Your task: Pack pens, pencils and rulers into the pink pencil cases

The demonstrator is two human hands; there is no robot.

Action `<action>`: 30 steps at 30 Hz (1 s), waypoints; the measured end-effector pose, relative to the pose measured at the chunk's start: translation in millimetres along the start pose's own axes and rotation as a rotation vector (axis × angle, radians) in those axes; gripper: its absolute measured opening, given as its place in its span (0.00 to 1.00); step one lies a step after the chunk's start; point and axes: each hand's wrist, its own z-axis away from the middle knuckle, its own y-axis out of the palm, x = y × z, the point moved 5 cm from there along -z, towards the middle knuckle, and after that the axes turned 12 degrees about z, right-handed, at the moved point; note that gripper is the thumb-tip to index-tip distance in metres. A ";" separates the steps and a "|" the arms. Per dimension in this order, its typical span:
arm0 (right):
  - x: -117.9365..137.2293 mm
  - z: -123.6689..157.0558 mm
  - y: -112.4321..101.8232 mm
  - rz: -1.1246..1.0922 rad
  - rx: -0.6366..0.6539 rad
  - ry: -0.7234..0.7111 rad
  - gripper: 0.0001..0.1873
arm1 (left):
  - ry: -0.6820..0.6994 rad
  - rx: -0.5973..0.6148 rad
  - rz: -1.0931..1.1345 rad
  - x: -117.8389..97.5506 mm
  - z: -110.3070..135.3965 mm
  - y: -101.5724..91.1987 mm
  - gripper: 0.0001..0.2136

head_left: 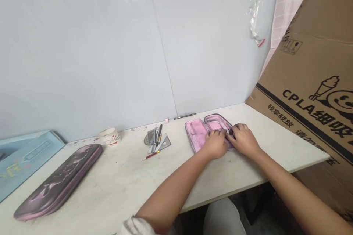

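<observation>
A pink pencil case (196,132) lies unfolded on the white table, its two halves side by side. My left hand (216,145) rests at the front of the right half, fingers curled and close together. Beside it, my right hand (244,139) is closed at the case's right edge. Something small and dark shows between the hands, too covered by fingers to name. A light, slim item lies inside the case's left half; the front of the right half is hidden by my hands.
Left of the case lie clear rulers with a protractor (149,138), dark pens (159,135) and a red pencil (151,155). A dark pen (184,116) and small pink block (166,120) lie by the wall. A paper cup (109,136), closed dark case (59,180) and large carton (309,80) flank them.
</observation>
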 end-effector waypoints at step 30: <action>283.4 -60.7 5.8 -0.112 0.178 -0.384 0.19 | -0.473 -0.313 -0.194 196.1 182.7 -114.7 0.18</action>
